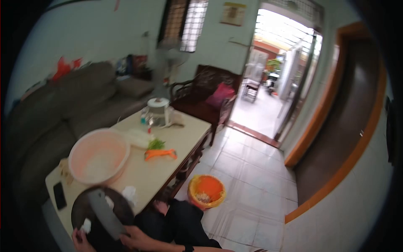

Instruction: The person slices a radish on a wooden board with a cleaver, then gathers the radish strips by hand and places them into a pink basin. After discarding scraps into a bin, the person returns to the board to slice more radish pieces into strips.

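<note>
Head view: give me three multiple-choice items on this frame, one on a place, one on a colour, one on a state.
1. Where is the orange bucket?
A. on the floor beside the table
B. on the sofa
C. on the table

2. What colour is the large basin?
A. blue
B. pink
C. black

3. What is the right hand doing?
A. resting flat on the floor
B. lifting the basin
C. gripping the cleaver over the dark cutting board

Answers:
1 A, it stands on the tiles by the table's edge.
2 B, its rim and inside are pale pink.
3 C, its fingers close on the handle, while the left hand touches a white piece.
</note>
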`<state>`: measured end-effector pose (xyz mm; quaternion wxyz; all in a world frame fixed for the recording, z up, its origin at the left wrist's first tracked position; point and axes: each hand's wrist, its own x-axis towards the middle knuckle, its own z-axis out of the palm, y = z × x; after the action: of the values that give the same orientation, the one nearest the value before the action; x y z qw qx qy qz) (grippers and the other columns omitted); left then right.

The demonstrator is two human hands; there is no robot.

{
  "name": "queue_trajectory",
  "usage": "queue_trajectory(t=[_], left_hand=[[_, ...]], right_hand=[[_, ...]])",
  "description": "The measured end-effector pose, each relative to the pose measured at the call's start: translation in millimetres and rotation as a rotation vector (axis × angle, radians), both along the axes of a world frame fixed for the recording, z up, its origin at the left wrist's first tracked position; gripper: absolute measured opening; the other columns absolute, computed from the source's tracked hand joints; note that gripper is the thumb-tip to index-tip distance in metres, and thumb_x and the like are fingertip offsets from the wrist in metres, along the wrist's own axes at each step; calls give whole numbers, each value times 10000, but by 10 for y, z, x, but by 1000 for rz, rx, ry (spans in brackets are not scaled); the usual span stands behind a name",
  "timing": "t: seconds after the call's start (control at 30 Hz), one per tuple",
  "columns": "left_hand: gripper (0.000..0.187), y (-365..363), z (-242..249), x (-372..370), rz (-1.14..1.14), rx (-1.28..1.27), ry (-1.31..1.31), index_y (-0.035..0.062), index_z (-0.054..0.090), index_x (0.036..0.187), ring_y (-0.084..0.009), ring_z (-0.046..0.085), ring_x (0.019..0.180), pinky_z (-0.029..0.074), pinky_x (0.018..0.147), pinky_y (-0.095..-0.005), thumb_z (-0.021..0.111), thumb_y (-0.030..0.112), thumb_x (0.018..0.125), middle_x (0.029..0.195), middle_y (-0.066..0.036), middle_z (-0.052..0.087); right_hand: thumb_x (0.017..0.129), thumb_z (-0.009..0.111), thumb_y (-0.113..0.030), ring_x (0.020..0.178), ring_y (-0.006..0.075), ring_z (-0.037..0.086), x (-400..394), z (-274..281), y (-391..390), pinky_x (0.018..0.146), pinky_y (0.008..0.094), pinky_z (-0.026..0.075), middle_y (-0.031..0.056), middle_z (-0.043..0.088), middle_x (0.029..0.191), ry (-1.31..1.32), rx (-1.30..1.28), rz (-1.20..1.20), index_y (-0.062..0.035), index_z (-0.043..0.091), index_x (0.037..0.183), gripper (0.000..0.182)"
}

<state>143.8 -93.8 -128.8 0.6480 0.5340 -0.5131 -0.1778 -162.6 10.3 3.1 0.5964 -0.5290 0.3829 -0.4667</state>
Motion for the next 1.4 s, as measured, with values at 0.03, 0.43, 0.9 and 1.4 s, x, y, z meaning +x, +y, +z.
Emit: queue_trajectory(t=[0.03, 0.43, 0.9, 1.4], left_hand=[[299, 98, 107, -50, 63, 153, 46, -16, 634, 1172, -228, 605, 1015, 464, 940, -349, 675, 88, 895, 1099, -117, 656], [344, 1074, 1158, -829, -163, 205, 476, -2, 628, 1175, -97, 622, 924, 518, 800, -232, 672, -72, 842, 1028, -53, 667], [226, 1383, 1248, -1144, 12, 230, -485, -18, 675, 990, -289, 618, 974, 537, 787, -334, 690, -102, 781, 1077, -150, 625], [317, 1128, 1238, -1162, -202, 208, -837, 7, 699, 990, -271, 581, 859, 462, 704, -352, 762, 24, 680, 985, -94, 620]], right_hand=[[987, 563, -244, 507, 56, 515, 29, -140, -12, 446, 240, 419, -14, 564, 649, -37, -46, -34, -59, 569, 860, 225], [1009, 503, -115, 559, 75, 543, -147, 414, 128, 532, 223, 441, 53, 638, 780, -137, 43, -51, 27, 587, 959, 172], [799, 609, 33, 551, 337, 554, -381, 855, -65, 483, 398, 428, 141, 524, 672, 854, -448, 346, 56, 569, 1004, 210], [765, 638, -3, 524, 240, 543, -381, 814, -245, 445, 342, 397, 112, 492, 690, 1091, -485, 479, 81, 566, 1009, 269]])
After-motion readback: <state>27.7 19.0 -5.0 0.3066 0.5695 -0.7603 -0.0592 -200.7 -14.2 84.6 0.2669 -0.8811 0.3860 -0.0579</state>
